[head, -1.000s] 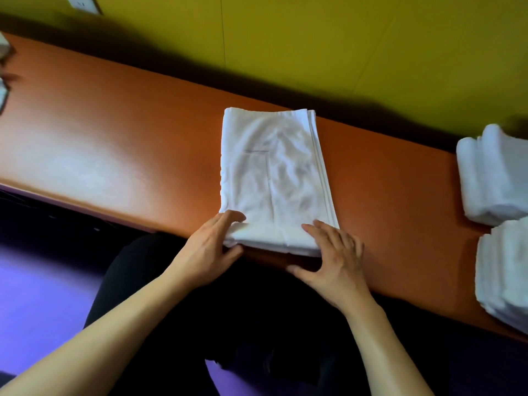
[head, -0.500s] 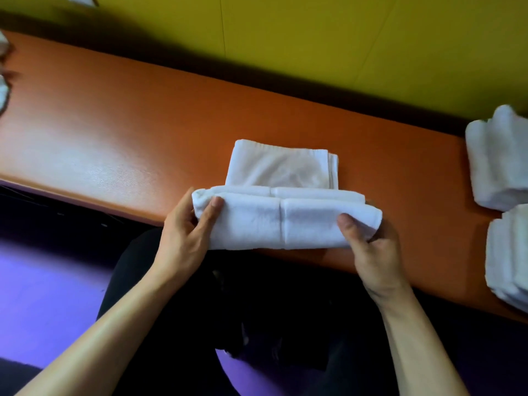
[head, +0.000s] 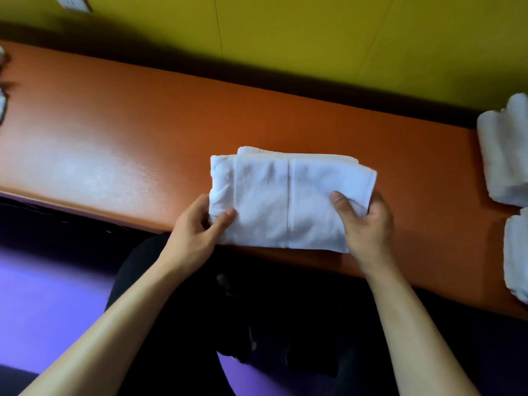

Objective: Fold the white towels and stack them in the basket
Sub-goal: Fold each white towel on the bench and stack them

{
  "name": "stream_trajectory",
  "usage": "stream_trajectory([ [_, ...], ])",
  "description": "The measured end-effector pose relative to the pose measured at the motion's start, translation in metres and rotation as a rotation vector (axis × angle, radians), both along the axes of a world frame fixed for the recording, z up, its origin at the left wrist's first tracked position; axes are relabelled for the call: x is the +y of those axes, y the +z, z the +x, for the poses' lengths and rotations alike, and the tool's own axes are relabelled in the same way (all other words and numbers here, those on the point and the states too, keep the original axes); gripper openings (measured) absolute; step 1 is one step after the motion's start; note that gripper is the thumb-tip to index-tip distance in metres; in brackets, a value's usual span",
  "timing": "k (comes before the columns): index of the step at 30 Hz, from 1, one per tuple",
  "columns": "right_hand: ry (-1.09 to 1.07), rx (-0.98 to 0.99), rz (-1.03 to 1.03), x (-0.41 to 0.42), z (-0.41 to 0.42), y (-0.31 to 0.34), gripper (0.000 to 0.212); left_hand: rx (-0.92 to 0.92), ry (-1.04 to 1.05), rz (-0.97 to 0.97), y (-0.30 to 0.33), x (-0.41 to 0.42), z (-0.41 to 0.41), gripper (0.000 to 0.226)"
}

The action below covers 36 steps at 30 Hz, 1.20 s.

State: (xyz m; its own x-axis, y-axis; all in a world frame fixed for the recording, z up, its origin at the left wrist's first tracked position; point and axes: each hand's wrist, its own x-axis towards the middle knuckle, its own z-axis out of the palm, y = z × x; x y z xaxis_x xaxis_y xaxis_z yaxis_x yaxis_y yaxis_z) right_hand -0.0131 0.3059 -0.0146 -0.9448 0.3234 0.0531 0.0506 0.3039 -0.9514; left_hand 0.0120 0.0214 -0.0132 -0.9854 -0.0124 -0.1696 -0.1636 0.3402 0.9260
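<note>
Towel [head: 288,201] folded on table [head: 114,138]; left hand [head: 197,232], right hand [head: 363,221] pinch near corners, thumbs on top.

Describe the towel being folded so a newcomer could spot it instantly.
Find the long orange bench under the yellow wall. Near its front edge, mid-frame, lies a white folded towel. Unlike the towel stacks at the far right, it lies flat, alone, and is pinched at both ends by the left hand and right hand.
</note>
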Motion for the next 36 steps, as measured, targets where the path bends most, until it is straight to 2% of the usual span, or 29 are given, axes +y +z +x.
stream_trajectory([
  [6,-0.078,0.04,0.12,-0.004,-0.045,0.003,0.014,0.066,0.163,-0.236,-0.01,0.02,-0.045,0.036],
  [8,-0.1,0.005,0.241,-0.004,-0.058,-0.008,0.026,0.03,0.215,-0.317,-0.017,0.023,-0.059,0.036],
  [10,-0.102,-0.063,0.333,-0.005,-0.065,-0.026,0.03,0.021,0.286,-0.342,-0.024,0.024,-0.065,0.036],
  [14,-0.139,-0.179,0.351,-0.001,-0.067,-0.042,0.036,0.062,0.365,-0.498,-0.027,0.028,-0.065,0.045],
  [20,-0.232,-0.319,0.428,0.02,-0.025,-0.039,0.044,0.019,0.335,-0.443,-0.024,0.019,-0.056,0.042],
  [24,-0.171,-0.48,0.444,0.019,-0.003,-0.037,0.055,-0.122,0.202,-0.364,-0.015,0.021,-0.047,0.034],
  [26,-0.127,-0.532,0.319,0.018,-0.003,-0.038,0.064,-0.218,0.175,-0.285,-0.007,0.021,-0.046,0.046],
  [27,-0.146,-0.546,0.187,0.018,-0.003,-0.039,0.066,-0.261,0.18,-0.255,-0.003,0.02,-0.045,0.054],
  [29,-0.275,-0.515,-0.143,0.02,-0.003,-0.037,0.066,-0.316,0.131,-0.241,0.003,0.024,-0.039,0.057],
  [30,-0.365,-0.456,-0.236,0.023,-0.001,-0.036,0.066,-0.337,0.092,-0.228,0.004,0.03,-0.033,0.055],
  [33,-0.513,-0.325,-0.224,0.028,0.005,-0.036,0.065,-0.509,-0.062,-0.068,0.011,0.054,-0.01,0.041],
  [34,-0.508,-0.324,-0.21,0.028,0.009,-0.036,0.064,-0.54,-0.126,-0.112,0.016,0.059,-0.004,0.034],
  [36,-0.47,-0.354,-0.185,0.024,0.016,-0.038,0.065,-0.43,-0.139,-0.436,0.025,0.058,-0.002,0.04],
])
